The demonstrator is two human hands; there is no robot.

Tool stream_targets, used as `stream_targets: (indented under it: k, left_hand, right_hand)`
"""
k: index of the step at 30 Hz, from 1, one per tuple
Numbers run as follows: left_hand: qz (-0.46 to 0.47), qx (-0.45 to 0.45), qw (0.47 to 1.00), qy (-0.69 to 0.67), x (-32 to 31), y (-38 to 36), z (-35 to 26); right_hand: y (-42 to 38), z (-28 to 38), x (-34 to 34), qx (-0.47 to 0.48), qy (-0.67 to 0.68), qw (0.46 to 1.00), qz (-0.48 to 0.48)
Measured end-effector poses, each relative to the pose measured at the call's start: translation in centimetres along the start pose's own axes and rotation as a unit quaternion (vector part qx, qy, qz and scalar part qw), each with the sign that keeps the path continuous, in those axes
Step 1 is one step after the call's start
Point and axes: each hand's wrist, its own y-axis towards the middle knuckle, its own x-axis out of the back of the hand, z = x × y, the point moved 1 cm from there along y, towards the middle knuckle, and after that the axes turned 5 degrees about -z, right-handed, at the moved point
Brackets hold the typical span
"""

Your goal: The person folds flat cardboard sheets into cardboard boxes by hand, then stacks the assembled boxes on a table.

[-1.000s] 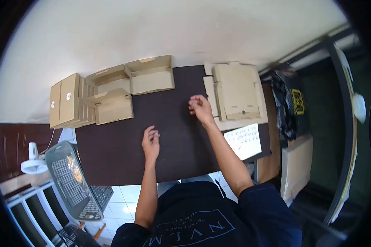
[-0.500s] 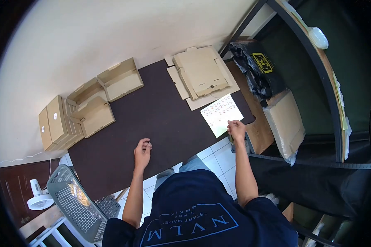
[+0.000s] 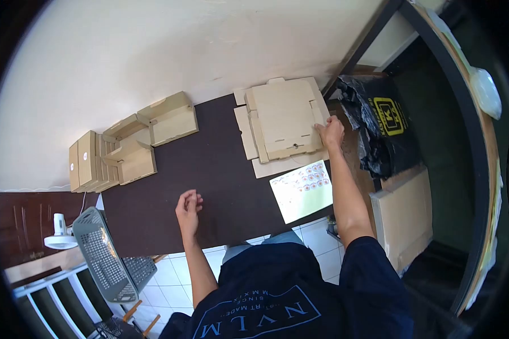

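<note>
A stack of flattened cardboard boxes (image 3: 283, 116) lies at the back right of the dark table. My right hand (image 3: 331, 134) is at the stack's right edge, its thumb over the top piece and its fingers bent around the side. Just below the stack is a sheet of paper with several small round stickers (image 3: 301, 191), partly under my right forearm. My left hand (image 3: 188, 209) hovers over the dark table (image 3: 226, 164) with loosely curled, parted fingers and nothing in them.
Folded open cardboard boxes (image 3: 136, 161) stand along the wall at the left. A grey basket (image 3: 102, 254) and a white fan (image 3: 60, 234) are beyond the table's left end. A black plastic bag (image 3: 373, 124) and a wrapped cardboard pack (image 3: 404, 214) sit on the right, near a shelf frame.
My right hand has moved from the sticker sheet up to the right edge of the cardboard stack. My left hand stays over the table, fingers a little straighter. The view has shifted.
</note>
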Motion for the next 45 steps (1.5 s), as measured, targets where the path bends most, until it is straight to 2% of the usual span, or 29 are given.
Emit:
stream_targets:
  k: [2, 4, 8, 10, 11, 13, 15, 17, 19, 21, 23, 24, 27, 29, 30, 31, 33, 34, 37, 39, 41, 43, 45]
  left_hand:
    - [-0.029, 0.023, 0.999, -0.004, 0.4, -2.3, 1.2]
    - [-0.058, 0.043, 0.997, -0.025, 0.2, -3.7, 2.5]
    - [-0.065, 0.076, 0.995, 0.002, -1.2, -5.8, 2.5]
    - [-0.078, 0.066, 0.995, -0.005, -1.6, -5.0, 2.1]
    - [-0.077, 0.058, 0.995, -0.013, -1.7, -4.7, 2.0]
    - [-0.084, 0.050, 0.995, -0.001, -1.9, -3.5, 0.5]
    - [-0.071, 0.026, 0.997, 0.033, -2.3, -2.1, -1.7]
    - [-0.056, -0.015, 0.998, 0.005, -4.0, -0.3, -3.0]
    - [-0.016, 0.001, 1.000, 0.004, -7.0, 0.6, -4.5]
    - [0.049, -0.023, 0.999, 0.010, -9.9, 1.6, -3.0]
    - [0.059, -0.022, 0.996, 0.063, -12.9, 2.1, -2.1]
    - [0.050, -0.023, 0.998, 0.034, -14.4, 2.5, -1.4]
    - [0.027, 0.011, 0.999, -0.024, -17.6, 1.5, -1.2]
    - [0.032, 0.028, 0.999, -0.003, -17.6, 0.3, -2.4]
    - [0.085, 0.036, 0.993, -0.073, -17.3, 0.3, -1.4]
    - [0.135, 0.040, 0.980, -0.142, -16.3, 0.4, -0.2]
    - [0.091, 0.044, 0.978, -0.185, -13.0, -0.2, 1.0]
    - [0.081, 0.042, 0.970, -0.223, -11.5, -0.6, 1.6]
    - [-0.003, 0.048, 0.974, -0.222, -4.5, -2.9, 4.4]
    - [-0.056, 0.077, 0.968, -0.234, 1.0, -5.3, 5.3]
    - [-0.123, 0.054, 0.971, -0.196, 5.9, -6.7, 9.0]
    - [-0.182, 0.048, 0.961, -0.201, 10.6, -8.0, 11.1]
    - [-0.249, 0.029, 0.955, -0.157, 15.1, -8.5, 12.3]
  right_hand:
    - [1.3, -0.1, -0.9, 0.019, -0.011, 1.000, 0.002]
    - [0.9, -0.8, -1.3, -0.039, 0.005, 0.997, 0.066]
    - [1.0, -0.7, -1.2, 0.015, 0.017, 0.995, 0.098]
    - [0.8, 0.1, -1.4, 0.106, -0.065, 0.992, 0.033]
    - [0.4, 0.2, -1.1, 0.108, -0.062, 0.992, 0.039]
    - [0.4, 1.7, -0.3, 0.122, -0.067, 0.990, -0.008]
    - [1.5, 1.8, -0.5, 0.133, -0.031, 0.990, 0.023]
    - [2.7, 1.8, -0.1, 0.001, 0.126, 0.987, 0.096]
    - [4.3, 0.8, 0.5, 0.022, 0.138, 0.980, 0.138]
    - [4.6, 0.2, 1.6, -0.077, 0.367, 0.902, 0.213]
    - [3.7, 2.1, 5.3, -0.079, 0.434, 0.865, 0.240]
    - [2.9, 3.1, 7.0, -0.100, 0.468, 0.842, 0.250]
    - [0.9, 4.6, 11.5, -0.098, 0.488, 0.815, 0.296]
    - [-0.3, 4.3, 12.7, -0.079, 0.490, 0.792, 0.356]
    - [-1.6, 4.8, 13.3, -0.082, 0.491, 0.781, 0.376]
    - [-2.9, 5.2, 13.5, -0.085, 0.492, 0.770, 0.397]
    - [-5.1, 4.6, 11.4, -0.068, 0.495, 0.750, 0.433]
    - [-6.9, 5.4, 10.5, -0.083, 0.497, 0.739, 0.447]
    - [-12.6, 7.2, 7.2, -0.149, 0.471, 0.730, 0.472]
    - [-16.1, 8.7, 4.3, -0.140, 0.414, 0.725, 0.532]
    - [-20.6, 12.8, 2.2, -0.082, 0.367, 0.733, 0.566]
    - [-25.3, 16.9, -0.4, -0.046, 0.391, 0.692, 0.605]
    - [-29.4, 21.4, -2.9, -0.016, 0.347, 0.685, 0.640]
